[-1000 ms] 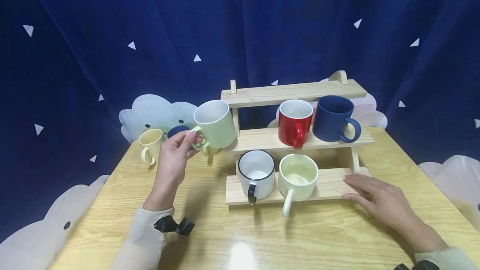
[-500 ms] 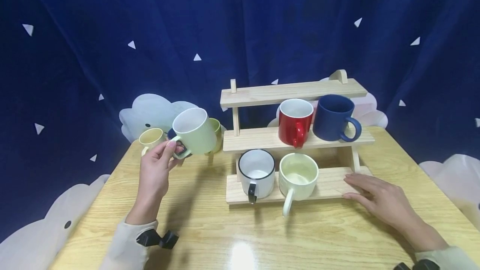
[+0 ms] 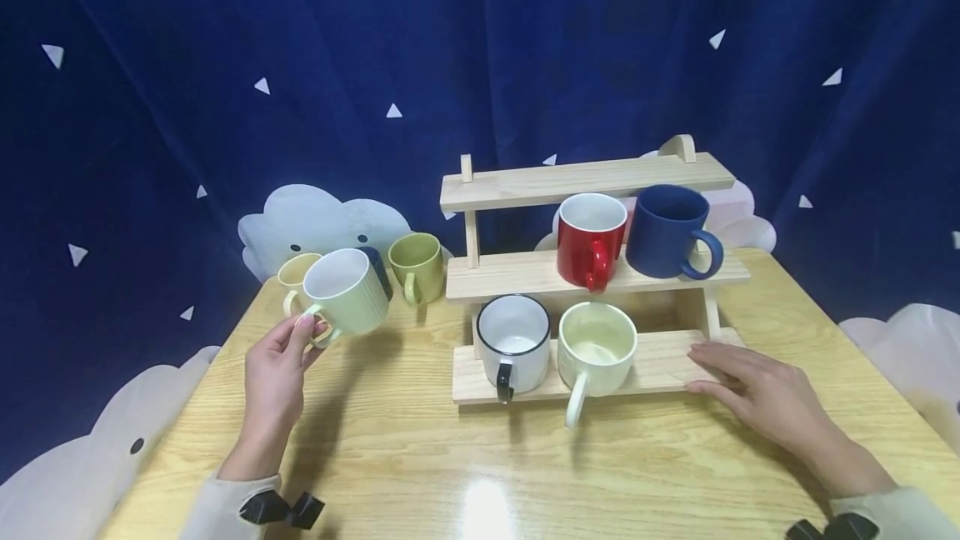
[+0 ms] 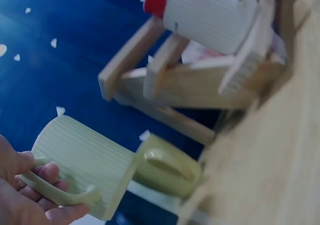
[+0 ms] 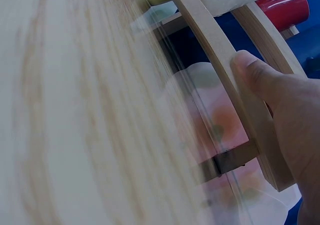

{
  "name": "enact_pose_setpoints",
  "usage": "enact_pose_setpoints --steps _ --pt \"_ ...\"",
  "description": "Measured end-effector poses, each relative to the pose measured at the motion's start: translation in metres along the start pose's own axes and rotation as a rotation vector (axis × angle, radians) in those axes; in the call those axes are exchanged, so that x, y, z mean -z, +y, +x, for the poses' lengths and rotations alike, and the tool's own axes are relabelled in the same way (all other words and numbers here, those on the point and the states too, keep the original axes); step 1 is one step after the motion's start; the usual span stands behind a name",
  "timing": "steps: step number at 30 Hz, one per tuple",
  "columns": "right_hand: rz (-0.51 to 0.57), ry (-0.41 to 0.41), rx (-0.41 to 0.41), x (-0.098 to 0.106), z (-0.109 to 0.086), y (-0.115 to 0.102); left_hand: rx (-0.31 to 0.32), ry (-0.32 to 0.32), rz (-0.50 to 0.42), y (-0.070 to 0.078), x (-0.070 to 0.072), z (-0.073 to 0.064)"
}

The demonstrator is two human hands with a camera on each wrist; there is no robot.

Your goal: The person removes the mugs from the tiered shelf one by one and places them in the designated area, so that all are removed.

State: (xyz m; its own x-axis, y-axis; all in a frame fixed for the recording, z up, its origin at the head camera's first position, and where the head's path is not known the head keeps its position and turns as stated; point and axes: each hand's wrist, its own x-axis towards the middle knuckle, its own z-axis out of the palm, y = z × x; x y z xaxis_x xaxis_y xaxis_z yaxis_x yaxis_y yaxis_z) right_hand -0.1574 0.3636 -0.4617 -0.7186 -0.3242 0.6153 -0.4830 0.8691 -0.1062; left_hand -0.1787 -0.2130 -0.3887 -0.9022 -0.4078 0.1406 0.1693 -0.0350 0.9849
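Note:
My left hand (image 3: pixel 276 375) pinches the handle of a pale green ribbed mug (image 3: pixel 358 300) with a white inside, holding it tilted above the left of the table. The left wrist view shows thumb and fingers on the handle of that pale green mug (image 4: pixel 82 160). Behind it are a yellow mug (image 3: pixel 294 270), a dark blue mug (image 3: pixel 381 269), partly hidden, and an olive green mug (image 3: pixel 422 269). My right hand (image 3: pixel 765 398) rests on the right end of the wooden rack's bottom shelf (image 3: pixel 667 361), its thumb (image 5: pixel 250 65) against the shelf's edge.
On the bottom shelf stand a white mug with a black rim (image 3: pixel 517 348) and a cream mug (image 3: pixel 597 352). A red mug (image 3: pixel 588 252) and a blue mug (image 3: pixel 663 236) occupy the middle shelf (image 3: pixel 502 275). The top shelf (image 3: pixel 592 179) bears no mug. A dark blue curtain (image 3: pixel 360 40) hangs behind.
My left hand has carried the pale green mug leftward and down, away from the rack, and the olive green mug has come into fuller view. My right hand stays on the shelf.

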Motion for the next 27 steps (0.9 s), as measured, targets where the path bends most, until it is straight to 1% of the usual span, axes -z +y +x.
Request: enact_pose_setpoints --steps 4,7,13,17,20,25,27 --pt "-0.002 -0.002 0.003 0.000 -0.001 0.000 0.023 0.047 0.047 -0.011 0.013 -0.001" --pt "-0.001 -0.005 -0.002 0.000 0.000 0.000 0.027 0.061 0.102 -0.019 0.022 -0.002" --pt "0.001 -0.013 -0.004 -0.001 0.001 0.000 0.038 0.101 0.146 -0.032 0.041 -0.004" --pt "0.000 -0.023 -0.011 0.000 0.000 0.000 0.039 0.126 0.149 -0.040 0.051 -0.005" --pt "-0.002 -0.030 -0.018 0.000 -0.001 0.000 0.033 0.160 0.137 -0.045 0.058 -0.005" --pt "0.005 -0.017 -0.011 0.000 -0.001 0.000 0.011 0.206 0.141 -0.051 0.068 -0.002" --pt "0.006 -0.013 -0.007 -0.001 -0.001 0.001 0.015 0.231 0.135 -0.052 0.072 -0.002"
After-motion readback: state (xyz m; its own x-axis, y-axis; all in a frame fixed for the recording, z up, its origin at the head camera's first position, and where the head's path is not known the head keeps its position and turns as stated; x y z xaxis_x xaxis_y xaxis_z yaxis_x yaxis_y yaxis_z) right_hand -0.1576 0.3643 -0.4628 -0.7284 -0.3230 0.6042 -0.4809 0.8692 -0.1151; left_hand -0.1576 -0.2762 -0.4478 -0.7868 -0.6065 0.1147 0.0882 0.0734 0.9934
